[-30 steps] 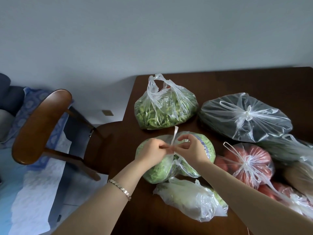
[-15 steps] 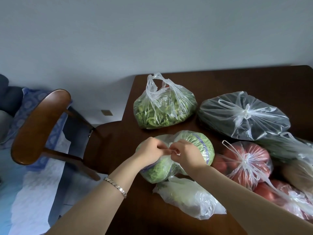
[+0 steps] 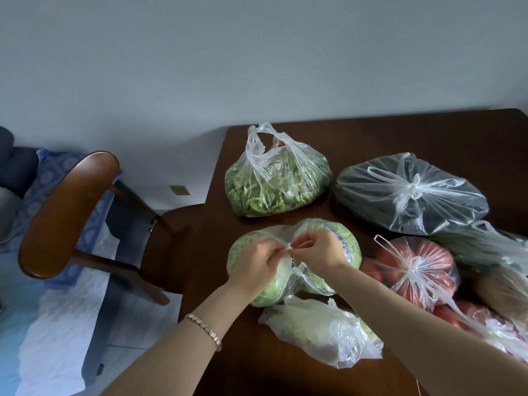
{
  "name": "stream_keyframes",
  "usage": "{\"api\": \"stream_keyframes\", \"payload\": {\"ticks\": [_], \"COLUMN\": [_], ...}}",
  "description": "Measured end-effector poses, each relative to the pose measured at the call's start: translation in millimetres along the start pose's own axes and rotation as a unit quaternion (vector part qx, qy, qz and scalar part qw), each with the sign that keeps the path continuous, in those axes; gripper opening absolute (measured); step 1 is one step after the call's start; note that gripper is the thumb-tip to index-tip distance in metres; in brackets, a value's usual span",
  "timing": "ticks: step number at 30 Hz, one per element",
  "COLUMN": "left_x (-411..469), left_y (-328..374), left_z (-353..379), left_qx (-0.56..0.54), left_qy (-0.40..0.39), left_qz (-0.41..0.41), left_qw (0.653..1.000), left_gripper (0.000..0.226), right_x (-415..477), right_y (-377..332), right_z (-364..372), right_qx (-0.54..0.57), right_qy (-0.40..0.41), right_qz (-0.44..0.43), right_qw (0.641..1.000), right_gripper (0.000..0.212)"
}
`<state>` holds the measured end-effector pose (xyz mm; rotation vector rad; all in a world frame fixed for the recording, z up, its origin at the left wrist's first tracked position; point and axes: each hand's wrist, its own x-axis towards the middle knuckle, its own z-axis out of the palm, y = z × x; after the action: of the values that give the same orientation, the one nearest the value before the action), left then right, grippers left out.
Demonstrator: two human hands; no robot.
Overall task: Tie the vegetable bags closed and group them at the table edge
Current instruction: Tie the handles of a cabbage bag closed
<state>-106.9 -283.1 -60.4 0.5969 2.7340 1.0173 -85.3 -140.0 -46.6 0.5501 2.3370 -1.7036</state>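
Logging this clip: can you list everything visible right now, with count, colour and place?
table: 1, dark brown, right half of view
chair: 1, brown wood, left of the table
greens bag: 1, clear over dark green, far left of table, handles untied
dark bag: 1, clear over blackish contents, far side, knotted
cabbage bag: 1, clear over pale green, under both hands
tomato bag: 1, clear over red, right of cabbage bag, knotted
pale leafy bag: 1, clear over whitish green, near edge
further bags: count unclear, right edge, cut off
bracelet: 1, metallic, left wrist
left hand: pinches cabbage bag handle
right hand: pinches cabbage bag handle
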Motion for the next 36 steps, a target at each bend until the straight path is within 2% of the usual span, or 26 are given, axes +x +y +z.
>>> {"api": "stream_keyframes", "payload": {"ticks": [4, 7, 10, 14, 16, 19, 21, 24, 27, 29, 32, 34, 36], "left_x": [-3.8, -3.6, -1.8, 3.8, 8.5, 12.6, 12.9, 11.9, 10.4, 7.6, 2.9, -0.1, -1.1], "left_y": [-4.3, -8.0, -10.7, -5.5, -2.2, -0.4, 1.3, 5.3, 9.0, 11.6, 10.3, 6.2, 4.9], "left_z": [5.6, 8.3, 9.2, 4.8, 2.4, 0.2, -0.9, -1.0, 1.3, 3.0, 3.6, 4.2, 6.7], "left_qx": [0.020, 0.033, 0.019, -0.132, -0.156, -0.136, -0.138, -0.143, -0.077, -0.020, 0.048, 0.069, 0.078], "left_qy": [0.044, 0.045, 0.028, -0.024, -0.067, -0.107, -0.111, -0.095, -0.077, -0.052, 0.021, 0.063, 0.088], "left_qz": [0.038, 0.059, 0.053, -0.046, -0.115, -0.161, -0.176, -0.192, -0.176, -0.148, -0.095, -0.073, -0.078], "left_qw": [0.998, 0.997, 0.998, 0.990, 0.979, 0.972, 0.968, 0.966, 0.978, 0.987, 0.994, 0.993, 0.990], "left_gripper": [0.025, 0.017, 0.017, 0.015, 0.013, 0.009, 0.010, 0.007, 0.015, 0.016, 0.016, 0.016, 0.017], "right_x": [-1.9, 1.8, 4.8, -0.5, -3.4, -0.7, 2.5, 6.7, 5.1, 0.8, -8.5, -12.2, -11.9], "right_y": [-5.2, -11.1, -10.0, 1.9, 7.3, 21.7, 28.9, 31.1, 32.9, 37.0, 46.8, 52.3, 53.5], "right_z": [0.2, -8.2, -11.3, -6.0, -2.8, -0.5, -1.4, -2.4, -0.1, 1.4, 3.3, 5.5, 5.2], "right_qx": [-0.052, -0.033, -0.060, -0.085, -0.145, -0.260, -0.299, -0.349, -0.431, -0.448, -0.457, -0.453, -0.462], "right_qy": [-0.020, -0.102, -0.147, -0.104, -0.059, 0.023, 0.040, 0.042, 0.054, 0.059, 0.048, 0.036, 0.028], "right_qz": [-0.014, 0.047, 0.037, -0.072, -0.139, -0.311, -0.373, -0.410, -0.415, -0.403, -0.376, -0.363, -0.356], "right_qw": [0.998, 0.993, 0.987, 0.988, 0.978, 0.914, 0.878, 0.841, 0.799, 0.796, 0.805, 0.813, 0.812], "right_gripper": [0.025, 0.024, 0.027, 0.027, 0.022, 0.015, 0.014, 0.019, 0.025, 0.024, 0.010, 0.023, 0.027]}}
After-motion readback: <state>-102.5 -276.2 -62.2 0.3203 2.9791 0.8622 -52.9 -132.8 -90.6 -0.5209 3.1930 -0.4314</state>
